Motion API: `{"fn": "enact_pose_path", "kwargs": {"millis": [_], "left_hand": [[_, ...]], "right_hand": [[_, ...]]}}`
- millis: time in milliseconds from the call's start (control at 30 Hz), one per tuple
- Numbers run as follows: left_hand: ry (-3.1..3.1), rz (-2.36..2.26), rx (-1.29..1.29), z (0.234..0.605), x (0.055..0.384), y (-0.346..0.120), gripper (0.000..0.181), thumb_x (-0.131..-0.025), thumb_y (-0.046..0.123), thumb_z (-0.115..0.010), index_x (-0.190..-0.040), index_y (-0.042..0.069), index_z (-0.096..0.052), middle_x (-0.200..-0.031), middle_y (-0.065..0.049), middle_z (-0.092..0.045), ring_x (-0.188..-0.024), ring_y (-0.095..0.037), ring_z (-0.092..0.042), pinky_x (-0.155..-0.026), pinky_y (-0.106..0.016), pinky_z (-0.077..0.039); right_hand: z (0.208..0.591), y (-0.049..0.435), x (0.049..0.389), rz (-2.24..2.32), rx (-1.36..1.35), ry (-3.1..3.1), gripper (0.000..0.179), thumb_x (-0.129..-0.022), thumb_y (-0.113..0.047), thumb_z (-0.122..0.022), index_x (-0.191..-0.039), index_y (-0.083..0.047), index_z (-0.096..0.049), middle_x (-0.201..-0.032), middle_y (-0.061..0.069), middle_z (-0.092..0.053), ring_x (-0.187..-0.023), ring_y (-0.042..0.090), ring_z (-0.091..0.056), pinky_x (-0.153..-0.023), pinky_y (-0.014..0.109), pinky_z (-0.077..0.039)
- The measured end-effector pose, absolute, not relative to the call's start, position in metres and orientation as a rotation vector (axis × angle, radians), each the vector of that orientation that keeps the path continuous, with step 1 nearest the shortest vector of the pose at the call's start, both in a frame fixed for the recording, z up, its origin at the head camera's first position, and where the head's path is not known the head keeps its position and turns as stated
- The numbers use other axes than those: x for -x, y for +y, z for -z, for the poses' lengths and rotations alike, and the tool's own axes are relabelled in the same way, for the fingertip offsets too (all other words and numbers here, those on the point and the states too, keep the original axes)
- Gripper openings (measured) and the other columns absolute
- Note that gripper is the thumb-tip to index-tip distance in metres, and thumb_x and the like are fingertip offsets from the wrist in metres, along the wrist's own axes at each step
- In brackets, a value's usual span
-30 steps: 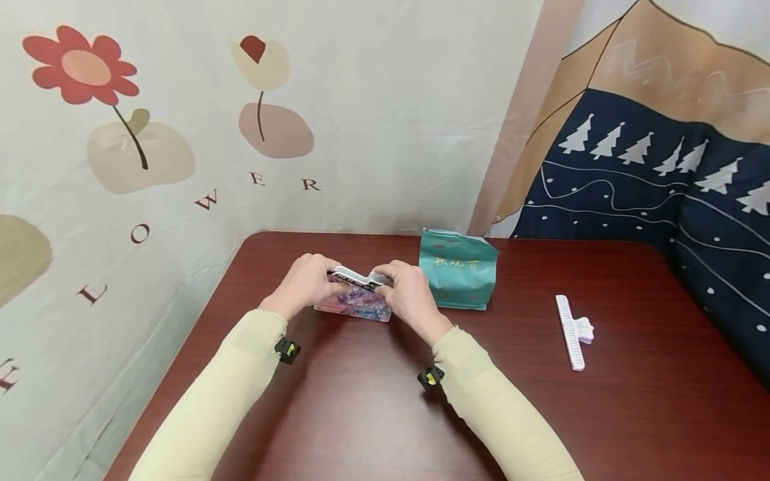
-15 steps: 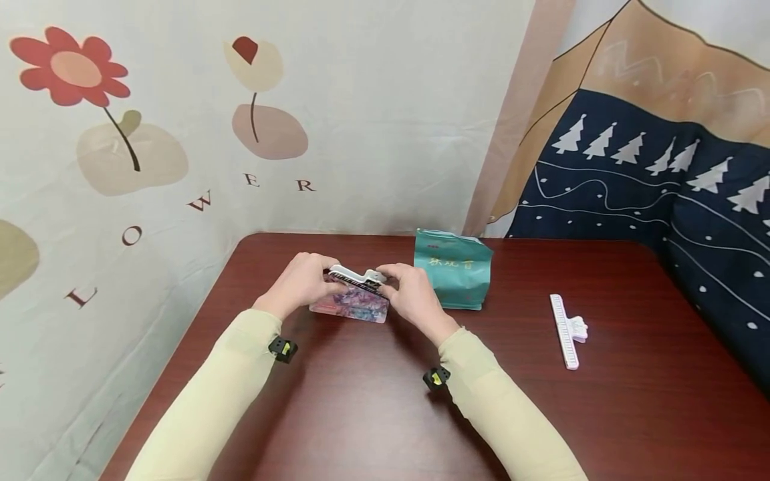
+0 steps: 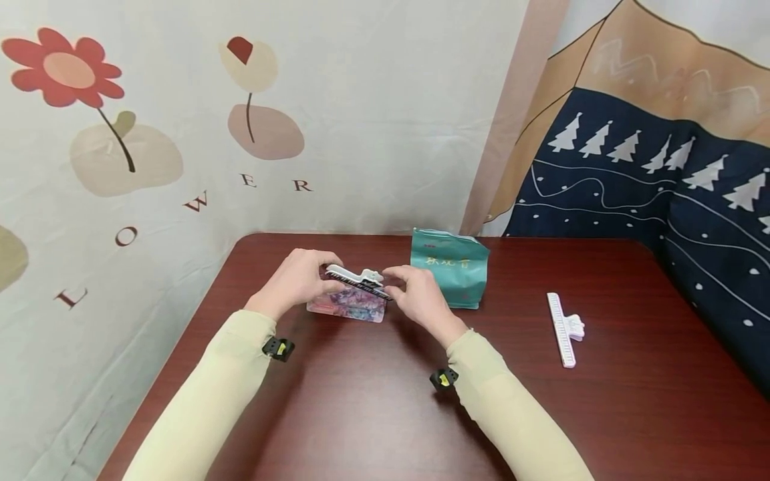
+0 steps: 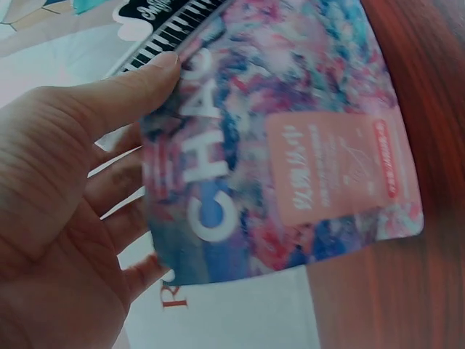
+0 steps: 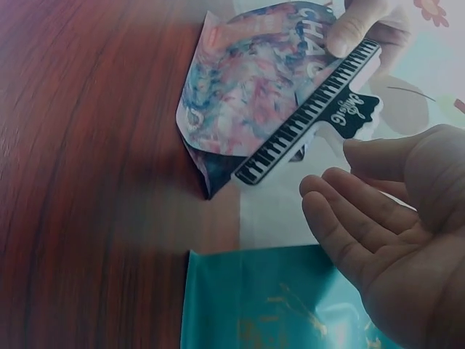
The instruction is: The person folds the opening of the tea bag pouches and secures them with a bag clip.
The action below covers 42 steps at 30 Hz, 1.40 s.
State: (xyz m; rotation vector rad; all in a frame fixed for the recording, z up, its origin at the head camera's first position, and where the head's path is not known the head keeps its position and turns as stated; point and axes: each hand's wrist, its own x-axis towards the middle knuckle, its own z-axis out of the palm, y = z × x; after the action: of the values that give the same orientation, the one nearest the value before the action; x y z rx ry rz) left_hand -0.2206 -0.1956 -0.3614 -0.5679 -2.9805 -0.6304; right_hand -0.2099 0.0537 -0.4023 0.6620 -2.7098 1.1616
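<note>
A pink-and-blue marbled pouch (image 4: 312, 94) lettered "CHA" stands upright on the table, shown side-on in both wrist views. Along its top runs a long bag clip (image 5: 312, 113) with a piano-key pattern and a black-and-white handle. My left hand (image 3: 297, 280) pinches the pouch's upper left corner at the clip's end, thumb in front and fingers behind. Just beyond the clip's handle is my right hand (image 3: 418, 296), its fingers loosely bent with nothing between them. In the right wrist view, its thumb tip is right at the handle.
A teal pouch (image 3: 451, 274) with gold characters stands just behind and right of my right hand. Farther right, a white ruler-like clip (image 3: 562, 331) lies on the dark red wooden table (image 3: 361, 401). Printed fabric (image 3: 373, 120) hangs along the table's back edge.
My right hand has let go of the clip's handle and drawn slightly right, its fingers loosening. The clip stays along the pouch's top, with my left hand still at its end.
</note>
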Motion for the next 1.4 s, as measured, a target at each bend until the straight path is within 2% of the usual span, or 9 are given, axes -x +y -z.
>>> {"fn": "enact_pose_path", "kwargs": {"millis": [100,200,267,367,633,967,1400], "left_hand": [[-2.967,0.639,0.592,0.358,0.220,-0.192,0.037,-0.081,0.025,-0.090,-0.113,0.012,-0.077,-0.098,-0.003,-0.076,-0.074,-0.019,-0.058,-0.070,-0.037,-0.048],[-2.935,0.628,0.636,0.354,0.219,-0.187,0.042,-0.082,0.028,-0.089,-0.117,0.009,-0.076,-0.111,-0.007,-0.076,-0.093,-0.024,-0.068,-0.084,-0.043,-0.053],[-2.914,0.622,0.659,0.351,0.217,-0.183,0.042,-0.084,0.028,-0.087,-0.119,0.008,-0.075,-0.116,-0.009,-0.076,-0.106,-0.028,-0.069,-0.094,-0.046,-0.052],[-2.879,0.607,0.685,0.347,0.215,-0.176,0.041,-0.087,0.027,-0.084,-0.121,0.006,-0.073,-0.119,-0.011,-0.075,-0.114,-0.032,-0.067,-0.100,-0.048,-0.049],[-2.774,0.572,0.755,0.340,0.214,-0.153,0.038,-0.092,0.023,-0.079,-0.123,0.003,-0.071,-0.121,-0.013,-0.073,-0.117,-0.033,-0.066,-0.105,-0.049,-0.045],[-2.726,0.626,0.751,0.336,0.217,-0.122,0.038,-0.095,0.024,-0.075,-0.128,0.006,-0.069,-0.128,-0.010,-0.071,-0.124,-0.032,-0.062,-0.111,-0.051,-0.040],[-2.648,0.636,0.821,0.328,0.224,-0.084,0.041,-0.096,0.021,-0.074,-0.133,0.005,-0.066,-0.135,-0.010,-0.066,-0.129,-0.030,-0.058,-0.110,-0.051,-0.041]], "right_hand": [[0.402,0.059,0.209,-1.175,-0.648,-2.703,0.028,-0.095,-0.009,-0.074,-0.123,-0.004,-0.074,-0.120,0.012,-0.074,-0.100,0.027,-0.072,-0.088,0.042,-0.058],[0.402,0.064,0.208,-1.181,-0.641,-2.690,0.028,-0.095,-0.009,-0.075,-0.123,-0.004,-0.074,-0.120,0.012,-0.074,-0.101,0.026,-0.073,-0.088,0.042,-0.058],[0.401,0.069,0.207,-1.179,-0.637,-2.685,0.028,-0.095,-0.009,-0.075,-0.122,-0.005,-0.075,-0.120,0.012,-0.074,-0.101,0.026,-0.073,-0.089,0.042,-0.058],[0.399,0.075,0.205,-1.178,-0.628,-2.690,0.028,-0.095,-0.010,-0.075,-0.123,-0.006,-0.075,-0.120,0.011,-0.074,-0.101,0.026,-0.073,-0.088,0.042,-0.058],[0.395,0.098,0.203,-1.177,-0.614,-2.640,0.028,-0.093,-0.009,-0.077,-0.120,-0.004,-0.076,-0.116,0.013,-0.075,-0.095,0.027,-0.072,-0.085,0.043,-0.058],[0.395,0.127,0.203,-1.172,-0.609,-2.556,0.026,-0.091,-0.006,-0.077,-0.117,-0.001,-0.076,-0.110,0.014,-0.076,-0.093,0.028,-0.072,-0.082,0.045,-0.059],[0.390,0.160,0.206,-1.170,-0.540,-2.480,0.023,-0.091,-0.002,-0.076,-0.113,0.001,-0.076,-0.103,0.014,-0.076,-0.091,0.028,-0.073,-0.080,0.047,-0.059]]}}
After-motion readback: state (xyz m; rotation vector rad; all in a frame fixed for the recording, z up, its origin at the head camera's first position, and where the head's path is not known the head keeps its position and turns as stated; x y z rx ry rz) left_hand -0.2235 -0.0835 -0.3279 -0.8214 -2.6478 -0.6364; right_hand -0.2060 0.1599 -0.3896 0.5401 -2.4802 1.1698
